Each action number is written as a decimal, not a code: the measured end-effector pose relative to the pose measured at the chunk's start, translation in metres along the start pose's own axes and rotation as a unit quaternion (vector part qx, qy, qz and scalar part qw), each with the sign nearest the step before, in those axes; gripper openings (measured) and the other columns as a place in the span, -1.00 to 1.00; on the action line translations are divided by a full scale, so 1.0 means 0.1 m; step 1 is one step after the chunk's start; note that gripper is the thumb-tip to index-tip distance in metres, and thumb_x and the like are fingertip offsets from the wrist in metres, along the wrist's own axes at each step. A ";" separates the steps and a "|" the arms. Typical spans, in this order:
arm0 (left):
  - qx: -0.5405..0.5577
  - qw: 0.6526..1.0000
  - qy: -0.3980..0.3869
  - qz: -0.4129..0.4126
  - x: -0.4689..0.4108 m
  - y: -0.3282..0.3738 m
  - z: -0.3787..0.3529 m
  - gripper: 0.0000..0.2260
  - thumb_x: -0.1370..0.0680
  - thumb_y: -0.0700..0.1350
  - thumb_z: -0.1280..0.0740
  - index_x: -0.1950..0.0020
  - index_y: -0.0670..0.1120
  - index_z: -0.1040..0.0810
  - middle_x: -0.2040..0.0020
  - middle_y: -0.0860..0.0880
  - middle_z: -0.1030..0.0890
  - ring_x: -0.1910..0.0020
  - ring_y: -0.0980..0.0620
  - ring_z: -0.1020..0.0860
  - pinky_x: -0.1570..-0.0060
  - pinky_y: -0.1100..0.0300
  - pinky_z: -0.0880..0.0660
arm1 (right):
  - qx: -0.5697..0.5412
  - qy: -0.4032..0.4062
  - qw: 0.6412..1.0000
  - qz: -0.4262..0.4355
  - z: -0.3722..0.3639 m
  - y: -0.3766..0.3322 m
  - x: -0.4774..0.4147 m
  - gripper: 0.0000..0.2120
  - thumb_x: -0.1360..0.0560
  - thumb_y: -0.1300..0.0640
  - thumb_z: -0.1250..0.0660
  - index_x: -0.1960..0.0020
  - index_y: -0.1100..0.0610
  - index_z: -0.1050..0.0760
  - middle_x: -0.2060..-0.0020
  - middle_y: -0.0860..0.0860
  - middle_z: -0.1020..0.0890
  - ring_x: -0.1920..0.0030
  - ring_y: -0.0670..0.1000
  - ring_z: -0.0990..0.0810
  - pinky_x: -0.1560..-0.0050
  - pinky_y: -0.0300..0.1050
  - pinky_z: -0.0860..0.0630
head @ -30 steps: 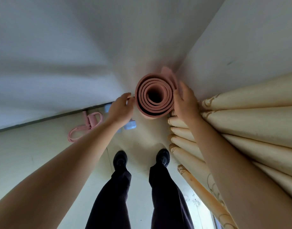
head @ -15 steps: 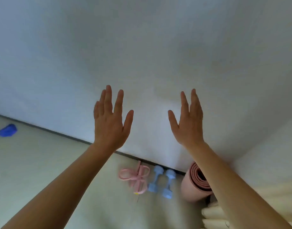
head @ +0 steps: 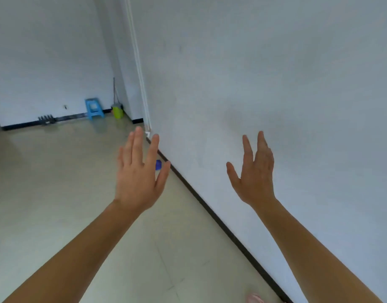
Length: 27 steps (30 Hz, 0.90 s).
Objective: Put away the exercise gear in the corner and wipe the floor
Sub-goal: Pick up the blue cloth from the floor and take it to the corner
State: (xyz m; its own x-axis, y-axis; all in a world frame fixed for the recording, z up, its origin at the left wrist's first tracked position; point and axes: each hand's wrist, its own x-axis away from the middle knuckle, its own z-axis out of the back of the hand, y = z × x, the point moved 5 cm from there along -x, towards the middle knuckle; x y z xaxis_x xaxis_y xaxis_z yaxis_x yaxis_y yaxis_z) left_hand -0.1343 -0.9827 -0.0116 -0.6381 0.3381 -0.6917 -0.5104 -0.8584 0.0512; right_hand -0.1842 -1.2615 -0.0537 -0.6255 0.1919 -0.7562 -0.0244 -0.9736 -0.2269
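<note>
My left hand (head: 140, 171) and my right hand (head: 255, 172) are both raised in front of me, fingers spread, holding nothing. A small blue object (head: 158, 165) lies on the floor by the wall's base, partly hidden behind my left hand. A sliver of a pink item (head: 255, 298) shows at the bottom edge near the wall. The rolled mat and the dumbbells are out of view.
A white wall (head: 275, 84) with a dark baseboard (head: 221, 224) runs diagonally on the right. Pale floor (head: 45, 182) stretches to the left. At the far wall stand a blue stool (head: 94, 108), a green bucket with a handle (head: 118, 110) and a dark object (head: 46, 119).
One second ago both hands held the rolled pink mat upright in the corner. They let go and lifted, and my view has swung left along the wall, away from the gear.
</note>
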 end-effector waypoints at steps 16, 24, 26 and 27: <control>-0.110 0.981 -0.081 0.135 -0.59 -3.42 -1.21 -0.41 -0.64 0.20 0.03 -0.59 -0.09 -0.10 -0.59 -0.26 -0.02 -0.56 -0.26 -0.04 -0.45 -0.26 -0.15 | -0.087 -0.142 0.978 0.124 -3.50 -2.35 -1.15 -0.29 -0.60 -0.14 -0.21 -0.63 0.09 -0.04 -0.60 0.22 0.08 -0.59 0.25 -0.01 -0.52 0.28 -0.10; -0.155 0.974 -0.117 0.113 -2.21 -4.68 -2.43 -0.41 -0.63 0.19 0.02 -0.57 -0.12 -0.17 -0.57 -0.28 -0.07 -0.53 -0.29 -0.11 -0.41 -0.29 -0.21 | -0.082 -0.156 0.978 0.110 -5.27 -2.51 -2.81 -0.29 -0.61 -0.17 -0.17 -0.63 0.07 0.00 -0.60 0.22 0.08 -0.59 0.26 -0.01 -0.54 0.27 -0.08; -0.158 0.975 -0.112 0.112 -2.53 -5.03 -2.61 -0.41 -0.64 0.19 0.01 -0.57 -0.11 -0.16 -0.57 -0.28 -0.07 -0.54 -0.28 -0.10 -0.42 -0.29 -0.19 | -0.082 -0.164 0.978 0.101 -5.68 -2.66 -3.23 -0.26 -0.60 -0.16 -0.21 -0.63 0.06 0.04 -0.60 0.21 0.09 -0.59 0.25 0.01 -0.54 0.26 -0.08; -0.158 0.975 -0.104 0.114 -2.67 -5.21 -2.70 -0.41 -0.64 0.19 0.01 -0.57 -0.11 -0.16 -0.57 -0.28 -0.07 -0.54 -0.28 -0.09 -0.43 -0.28 -0.18 | -0.083 -0.172 0.977 0.098 -5.88 -2.76 -3.40 -0.25 -0.60 -0.16 -0.21 -0.63 0.05 0.06 -0.60 0.21 0.10 -0.59 0.24 0.02 -0.54 0.26 -0.07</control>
State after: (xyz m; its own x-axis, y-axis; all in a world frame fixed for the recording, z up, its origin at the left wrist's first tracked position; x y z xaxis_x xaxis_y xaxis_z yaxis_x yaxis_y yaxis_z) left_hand 0.4575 -0.7298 -0.0480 -0.8345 0.1676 -0.5249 -0.1593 -0.9853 -0.0614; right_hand 0.4940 -0.9856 -0.0949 -0.8314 -0.0772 -0.5502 0.2311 -0.9486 -0.2162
